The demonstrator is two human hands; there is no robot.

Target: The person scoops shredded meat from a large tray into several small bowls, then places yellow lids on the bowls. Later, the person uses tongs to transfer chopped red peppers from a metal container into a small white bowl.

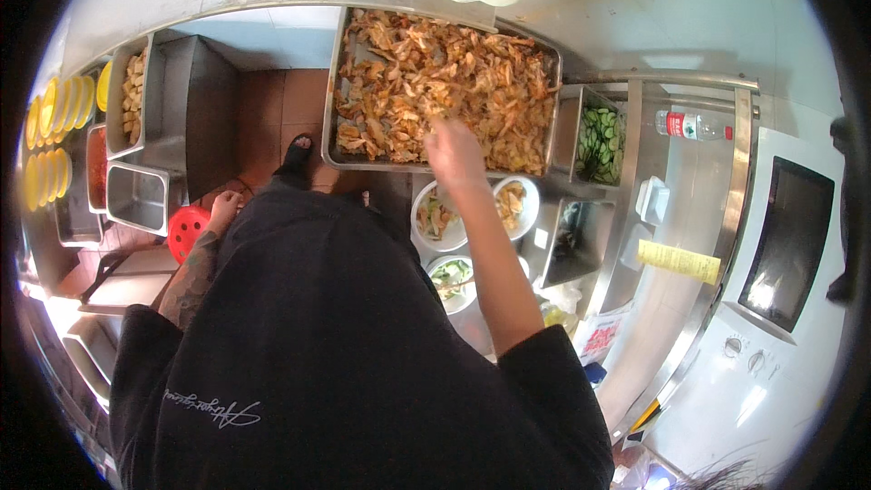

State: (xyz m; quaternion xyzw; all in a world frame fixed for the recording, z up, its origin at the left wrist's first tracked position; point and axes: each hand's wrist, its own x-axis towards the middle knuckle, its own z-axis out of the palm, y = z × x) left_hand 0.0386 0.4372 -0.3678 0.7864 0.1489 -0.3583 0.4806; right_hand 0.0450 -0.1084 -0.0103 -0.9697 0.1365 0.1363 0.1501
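Note:
My right hand reaches forward, blurred, over the near edge of a large steel tray heaped with shredded browned meat. Whether its fingers pinch any meat cannot be made out. Just below that hand stand three white bowls: one with mixed food, one with shredded meat, and one with green slices. My left hand hangs at my side with curled fingers and holds nothing, close to a red stool.
A steel pan of cucumber slices and an empty pan sit right of the tray. Further right are a bottle, a yellow slip and a white microwave. Steel containers and yellow plates line the left.

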